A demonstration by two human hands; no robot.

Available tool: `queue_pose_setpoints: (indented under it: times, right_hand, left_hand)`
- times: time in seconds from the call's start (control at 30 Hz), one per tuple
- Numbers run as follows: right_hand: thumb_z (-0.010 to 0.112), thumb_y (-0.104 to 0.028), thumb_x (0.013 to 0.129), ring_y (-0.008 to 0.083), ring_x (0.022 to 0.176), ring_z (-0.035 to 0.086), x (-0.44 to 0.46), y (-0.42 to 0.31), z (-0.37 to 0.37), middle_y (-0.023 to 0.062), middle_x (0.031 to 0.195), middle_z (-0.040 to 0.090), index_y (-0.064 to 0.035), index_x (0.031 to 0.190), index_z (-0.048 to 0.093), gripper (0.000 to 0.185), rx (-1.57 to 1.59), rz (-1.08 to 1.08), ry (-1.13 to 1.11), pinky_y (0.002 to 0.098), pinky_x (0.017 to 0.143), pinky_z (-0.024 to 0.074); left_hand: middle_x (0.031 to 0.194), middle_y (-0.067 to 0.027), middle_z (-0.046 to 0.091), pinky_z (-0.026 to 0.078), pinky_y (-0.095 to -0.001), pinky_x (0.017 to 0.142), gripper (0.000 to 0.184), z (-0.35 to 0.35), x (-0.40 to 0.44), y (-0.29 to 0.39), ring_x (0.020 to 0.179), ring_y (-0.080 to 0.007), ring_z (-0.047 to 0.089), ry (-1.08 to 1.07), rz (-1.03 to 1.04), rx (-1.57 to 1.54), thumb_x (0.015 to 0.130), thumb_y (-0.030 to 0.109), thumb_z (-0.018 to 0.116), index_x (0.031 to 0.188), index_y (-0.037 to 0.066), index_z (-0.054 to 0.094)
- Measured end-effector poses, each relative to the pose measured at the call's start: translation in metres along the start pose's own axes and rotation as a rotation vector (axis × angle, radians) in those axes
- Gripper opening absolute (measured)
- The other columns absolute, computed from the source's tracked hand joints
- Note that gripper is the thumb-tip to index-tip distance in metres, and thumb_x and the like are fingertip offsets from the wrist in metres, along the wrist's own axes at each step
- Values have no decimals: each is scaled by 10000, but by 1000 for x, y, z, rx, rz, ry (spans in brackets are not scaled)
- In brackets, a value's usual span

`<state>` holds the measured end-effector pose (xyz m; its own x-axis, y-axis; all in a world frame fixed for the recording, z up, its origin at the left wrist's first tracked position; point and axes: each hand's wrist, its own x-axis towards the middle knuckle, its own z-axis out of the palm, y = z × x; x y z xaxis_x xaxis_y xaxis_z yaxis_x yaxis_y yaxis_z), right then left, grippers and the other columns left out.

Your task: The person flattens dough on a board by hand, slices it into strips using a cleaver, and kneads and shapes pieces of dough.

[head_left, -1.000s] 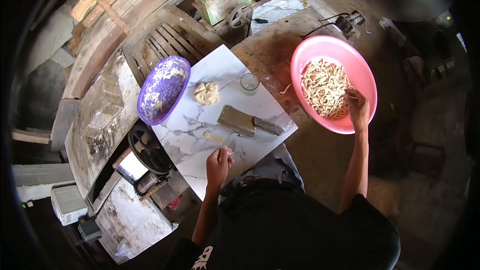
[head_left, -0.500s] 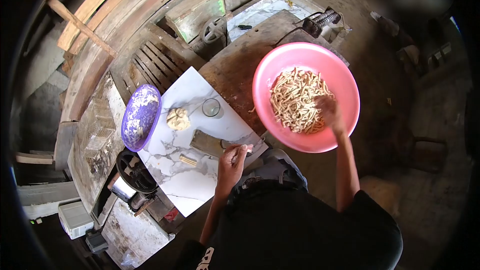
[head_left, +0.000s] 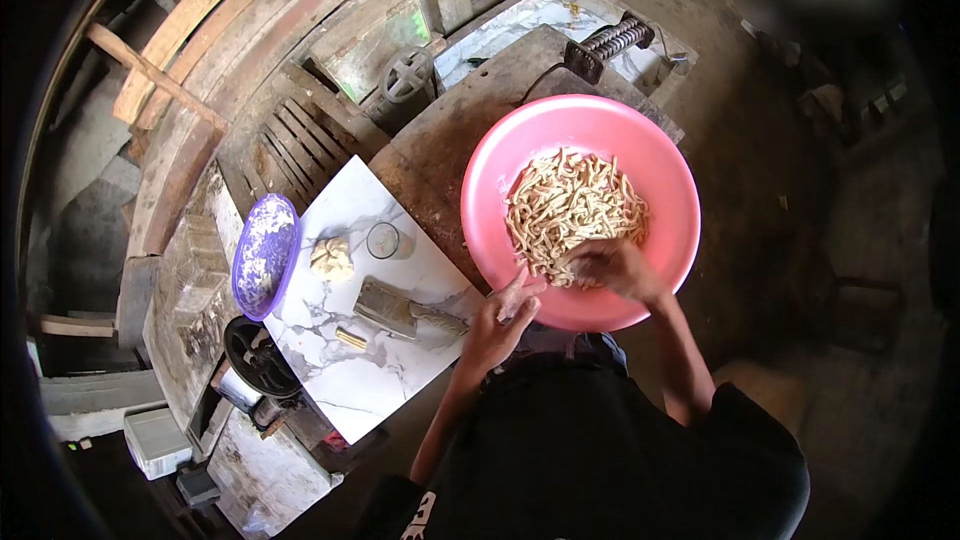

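From here, the pink basin (head_left: 677, 202) at the worker's 12 o'clock looks overhung toward its 4, might tip if leaned on; right hand (head_left: 614, 266) half-curled inside at 5, left hand (head_left: 500, 322) part-spread by the 7 o'clock rim, can't tell either's grip, and hard squeezing could snap the dough strips (head_left: 572, 202) mid-basin.

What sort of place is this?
Probably a small, rustic food workshop: a pink basin of dough-like strips, plus a cleaver and dough lump on a marble-patterned board.
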<state>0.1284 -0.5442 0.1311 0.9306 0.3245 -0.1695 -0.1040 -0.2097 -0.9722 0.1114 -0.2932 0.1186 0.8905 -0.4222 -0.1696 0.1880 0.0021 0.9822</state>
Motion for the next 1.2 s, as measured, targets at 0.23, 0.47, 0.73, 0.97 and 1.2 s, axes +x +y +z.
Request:
queue_pose_setpoints:
  times: [0.23,0.47,0.73,0.97,1.2]
  right_hand:
    - [506,-26,945,249,1090,626,9,52,-88,170,1175,656,38,1285,543,348,-640,290,639,342,957,480]
    - [534,-69,930,216,1076,628,25,77,-79,163,1134,655,42,1215,573,309,-249,35,594,332,929,487]
    - [584,-45,922,151,825,637,77,-11,53,136,960,688,-10,1153,620,236,-146,23,27,281,753,502]
    - [590,-170,883,318,845,663,133,-31,194,169,925,684,-38,1076,651,241,-322,-348,-445,382,784,504]
    - [547,-103,858,383,876,644,200,25,347,213,931,673,-17,1107,638,279,-509,-433,-507,443,803,499]
  left_hand:
    - [807,-37,625,469,-236,639,334,-52,-21,-35,697,-86,550,454,-13,-157,999,265,537,1142,-22,629]
    - [880,-110,676,510,-307,690,312,-181,-90,-128,789,-166,627,1305,-12,406,956,230,573,1095,-39,647]
    - [1046,-154,621,483,-412,866,322,-262,-118,-185,1007,-325,588,1352,-381,928,877,201,567,1161,92,673]
    - [1009,-116,661,512,-426,813,245,-271,-115,-173,948,-327,619,1191,-271,1008,863,263,610,1054,161,723]
    - [999,-168,678,485,-432,871,249,-279,-115,-158,1005,-346,602,1170,-251,706,847,244,577,931,52,712]
